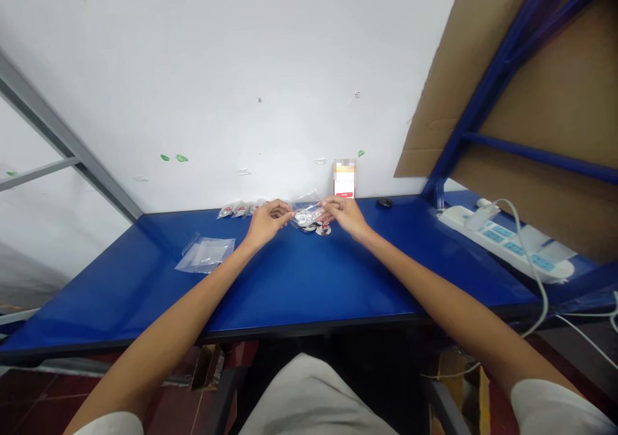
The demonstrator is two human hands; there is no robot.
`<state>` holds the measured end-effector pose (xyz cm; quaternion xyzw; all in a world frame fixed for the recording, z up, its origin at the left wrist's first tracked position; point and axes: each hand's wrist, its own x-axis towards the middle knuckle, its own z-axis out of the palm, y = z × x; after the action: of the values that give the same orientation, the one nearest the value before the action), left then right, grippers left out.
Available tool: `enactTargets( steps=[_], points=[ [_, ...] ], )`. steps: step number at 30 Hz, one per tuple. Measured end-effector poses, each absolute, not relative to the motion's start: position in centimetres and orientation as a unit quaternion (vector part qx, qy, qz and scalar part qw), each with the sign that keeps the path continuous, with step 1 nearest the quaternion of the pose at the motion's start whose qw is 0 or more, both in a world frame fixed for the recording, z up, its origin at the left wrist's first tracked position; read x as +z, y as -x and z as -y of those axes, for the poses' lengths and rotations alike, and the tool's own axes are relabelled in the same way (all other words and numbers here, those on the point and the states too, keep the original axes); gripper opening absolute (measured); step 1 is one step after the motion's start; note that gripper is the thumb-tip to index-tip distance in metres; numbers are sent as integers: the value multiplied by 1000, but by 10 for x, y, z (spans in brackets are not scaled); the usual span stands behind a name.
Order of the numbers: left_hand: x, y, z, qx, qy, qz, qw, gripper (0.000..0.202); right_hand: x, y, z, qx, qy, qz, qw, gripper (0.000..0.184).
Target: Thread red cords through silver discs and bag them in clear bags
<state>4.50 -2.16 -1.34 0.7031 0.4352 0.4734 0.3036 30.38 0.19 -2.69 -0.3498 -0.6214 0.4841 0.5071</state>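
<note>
My left hand [268, 221] pinches the left side of a small clear plastic bag [305, 216] above the blue table. On its other side, the fingers of my right hand [346, 216] are closed on the bag's right edge. The film is shiny and crumpled; whether anything lies inside it I cannot tell. Just beneath are several small round discs with printed faces [323, 230], partly hidden by the bag and my fingers. Left of my left hand, flat clear bags [205, 255] lie in a loose pile. Behind that hand stands a row of filled little bags [240, 209] with red-and-white contents.
A phone [344, 187] with a lit screen leans upright on the white wall. A black round object [384, 202] lies right of it. At the right, a white power strip [506, 245] with a plugged-in cable rests beside a blue metal frame [466, 123] and cardboard.
</note>
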Motion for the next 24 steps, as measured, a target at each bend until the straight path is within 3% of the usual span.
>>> enactTargets(
  steps=[5,8,11,12,15,17,24],
  points=[
    [-11,-44,27,470,-731,-414,270,24,-18,-311,2,492,324,623,514,60],
    [-7,-44,33,438,-795,-392,148,17,-7,-315,9,457,311,668,499,60],
    [-4,-44,39,397,-846,-355,27,20,-2,-313,17,388,302,752,439,46],
    [-3,-45,41,387,-857,-342,-2,20,-2,-311,21,367,297,780,411,50],
    [-2,-47,45,357,-880,-305,-67,20,-10,-301,30,296,306,835,347,88],
    [-1,-48,47,336,-893,-284,-90,21,-18,-293,34,236,335,849,334,97],
    [0,-55,52,344,-891,-288,-73,24,-28,-291,29,115,344,860,359,72]
  ],
)
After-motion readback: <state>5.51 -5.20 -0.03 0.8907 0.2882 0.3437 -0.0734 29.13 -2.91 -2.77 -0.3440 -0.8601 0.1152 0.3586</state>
